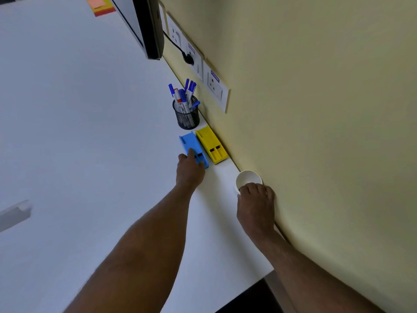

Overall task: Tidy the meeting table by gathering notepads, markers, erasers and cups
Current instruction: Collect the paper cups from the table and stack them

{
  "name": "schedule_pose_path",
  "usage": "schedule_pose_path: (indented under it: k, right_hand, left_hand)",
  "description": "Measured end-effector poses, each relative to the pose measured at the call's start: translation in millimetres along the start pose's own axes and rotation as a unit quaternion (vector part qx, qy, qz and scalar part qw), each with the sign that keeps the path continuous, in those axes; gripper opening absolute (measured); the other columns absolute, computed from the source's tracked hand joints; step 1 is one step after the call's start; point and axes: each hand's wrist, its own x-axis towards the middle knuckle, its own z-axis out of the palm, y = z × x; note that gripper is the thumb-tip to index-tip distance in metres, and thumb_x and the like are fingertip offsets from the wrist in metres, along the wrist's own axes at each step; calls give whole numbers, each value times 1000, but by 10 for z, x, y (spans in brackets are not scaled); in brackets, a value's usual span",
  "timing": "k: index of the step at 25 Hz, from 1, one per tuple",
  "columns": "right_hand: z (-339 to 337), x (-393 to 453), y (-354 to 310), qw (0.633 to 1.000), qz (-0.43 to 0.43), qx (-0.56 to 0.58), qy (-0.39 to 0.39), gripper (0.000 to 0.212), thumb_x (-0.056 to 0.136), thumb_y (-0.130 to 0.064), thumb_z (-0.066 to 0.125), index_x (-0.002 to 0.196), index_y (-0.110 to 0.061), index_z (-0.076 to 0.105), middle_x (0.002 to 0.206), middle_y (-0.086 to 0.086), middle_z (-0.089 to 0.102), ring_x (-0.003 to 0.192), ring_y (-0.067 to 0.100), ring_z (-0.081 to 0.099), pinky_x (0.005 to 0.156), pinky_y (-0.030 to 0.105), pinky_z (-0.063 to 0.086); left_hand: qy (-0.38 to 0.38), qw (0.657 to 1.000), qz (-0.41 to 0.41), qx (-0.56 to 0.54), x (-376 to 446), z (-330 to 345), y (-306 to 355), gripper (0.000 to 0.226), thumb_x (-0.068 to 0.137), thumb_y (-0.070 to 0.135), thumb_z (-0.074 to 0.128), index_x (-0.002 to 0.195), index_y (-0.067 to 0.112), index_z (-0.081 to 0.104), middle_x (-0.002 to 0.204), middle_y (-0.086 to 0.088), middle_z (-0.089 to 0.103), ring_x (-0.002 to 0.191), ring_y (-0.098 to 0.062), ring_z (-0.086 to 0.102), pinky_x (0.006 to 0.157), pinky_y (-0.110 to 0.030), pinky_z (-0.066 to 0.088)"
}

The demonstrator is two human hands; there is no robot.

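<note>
A blue eraser (190,143) lies on the white table (90,132) near the wall, and my left hand (190,169) grips its near end, thumb on one side and fingers over the other. Right beside it, against the wall, lies a yellow eraser (210,144). Behind both stands a black mesh holder (186,115) full of several blue and red markers (184,96). A white paper cup (247,178) stands upright at the wall, and my right hand (256,205) wraps around its near side. Orange and yellow notepads (100,5) lie at the far end.
A black monitor (144,26) stands at the far end by the wall, its cable plugged into a socket panel (194,62). The yellow wall (316,109) runs along the table's right edge. A grey object (13,214) lies at the left. The table corner (269,273) is near.
</note>
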Motion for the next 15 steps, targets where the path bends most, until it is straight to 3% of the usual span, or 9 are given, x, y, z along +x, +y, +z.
schedule_pose_path:
  k: [4, 6, 8, 10, 12, 15]
  right_hand:
    - [-200, 115, -182, 997, -8, 71, -13, 9, 82, -18, 68, 86, -13, 63, 83, 3, 63, 81, 26, 58, 76, 40, 45]
    - [-277, 187, -320, 984, -4, 173, -36, 11, 86, -19, 65, 92, -11, 61, 84, 5, 63, 82, 27, 58, 74, 39, 46]
    - [-362, 285, -510, 947, 11, 306, -100, 17, 91, -24, 60, 100, -9, 60, 90, 7, 64, 86, 24, 57, 73, 37, 48]
    - [-433, 394, -733, 906, 7, 391, -162, 25, 93, -29, 58, 110, -11, 60, 98, 5, 64, 87, 18, 56, 72, 29, 46]
    - [-500, 436, -990, 879, -32, 423, -217, 30, 96, -31, 54, 120, -13, 59, 100, 1, 62, 88, 13, 54, 73, 25, 42]
    - [-587, 340, -1413, 838, -98, 450, -294, 24, 101, -34, 43, 116, -23, 58, 93, -3, 64, 81, 11, 55, 68, 22, 41]
  left_hand:
    - [-17, 1000, -8, -25, -259, -117, -116, 65, 98, 27, 50, 153, 18, 16, 148, -15, 36, 127, -31, 49, 98, -38, 44]
    - [-3, 996, -26, -85, -462, -245, -207, 58, 99, 23, 47, 152, 18, 24, 151, -11, 38, 130, -27, 47, 103, -35, 39]
    - [3, 991, -21, -135, -754, -402, -360, 57, 93, 9, 48, 147, 18, 35, 149, -7, 44, 128, -22, 48, 103, -28, 38]
    - [-2, 991, 14, -135, -1062, -587, -518, 72, 81, 3, 55, 148, 19, 33, 151, -3, 40, 133, -21, 42, 107, -32, 38]
    - [3, 995, 65, -81, -1326, -735, -666, 90, 73, 17, 67, 151, 22, 24, 154, 0, 34, 137, -19, 35, 109, -34, 36]
    - [123, 988, 85, 36, -1638, -940, -862, 99, 70, 50, 72, 151, 21, 23, 152, 2, 37, 134, -17, 39, 108, -35, 37]
